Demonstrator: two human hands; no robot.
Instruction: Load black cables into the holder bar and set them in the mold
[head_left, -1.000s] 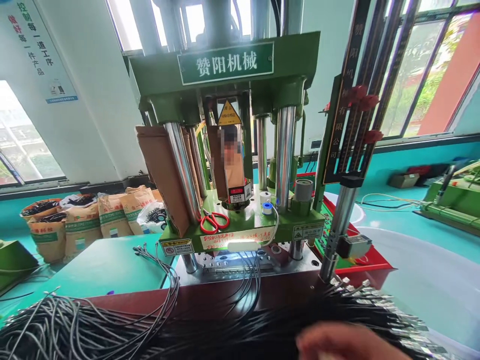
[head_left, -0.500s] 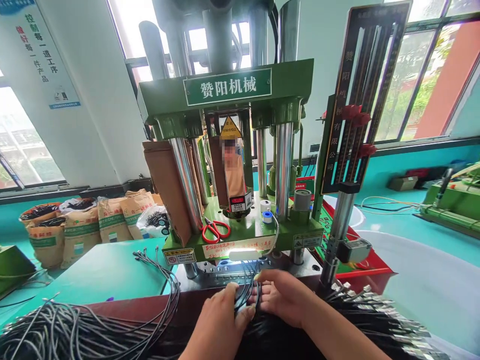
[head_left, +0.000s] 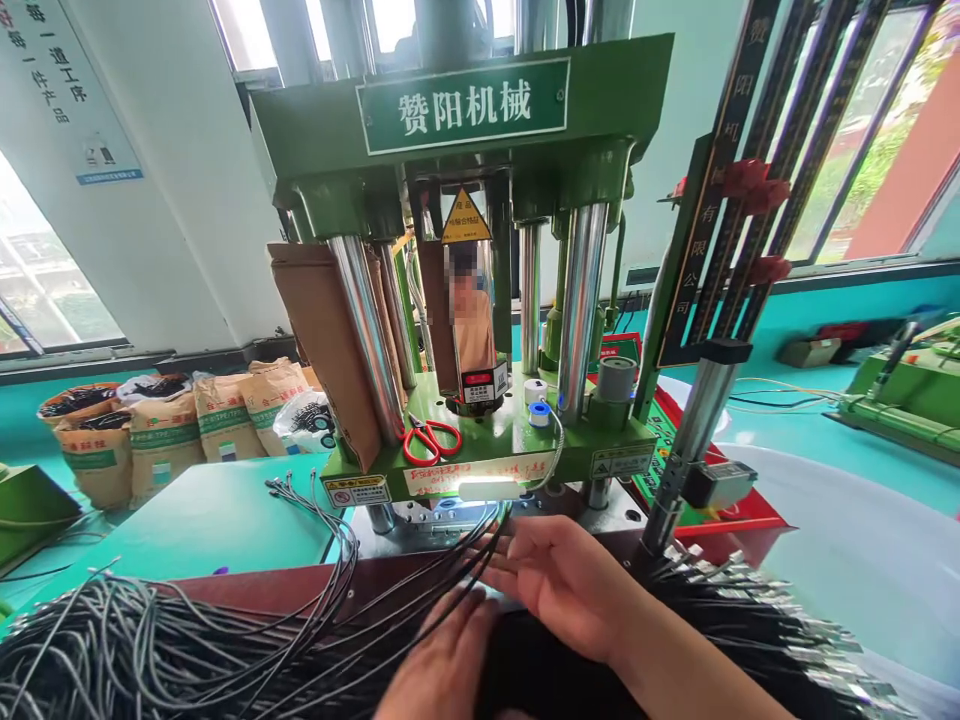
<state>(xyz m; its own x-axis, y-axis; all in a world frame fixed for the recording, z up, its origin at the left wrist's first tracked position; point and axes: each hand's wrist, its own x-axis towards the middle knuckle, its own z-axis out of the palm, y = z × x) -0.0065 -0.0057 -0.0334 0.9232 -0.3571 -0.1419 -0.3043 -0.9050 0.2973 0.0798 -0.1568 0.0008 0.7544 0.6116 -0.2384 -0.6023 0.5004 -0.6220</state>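
Both hands have slid left: right hand [head_left: 559, 580], fingers spread, fans black cables [head_left: 420, 585] flat; left hand [head_left: 442, 660] rests loosely curled on them, gripping nothing.

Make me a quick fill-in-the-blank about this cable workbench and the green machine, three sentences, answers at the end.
1. The scissors lying on the green machine have ____ handles.
2. The right hand rests on thin ____ cables in front of the mold.
3. The left hand sits ____ the camera than the right hand.

Missing words: red; black; nearer
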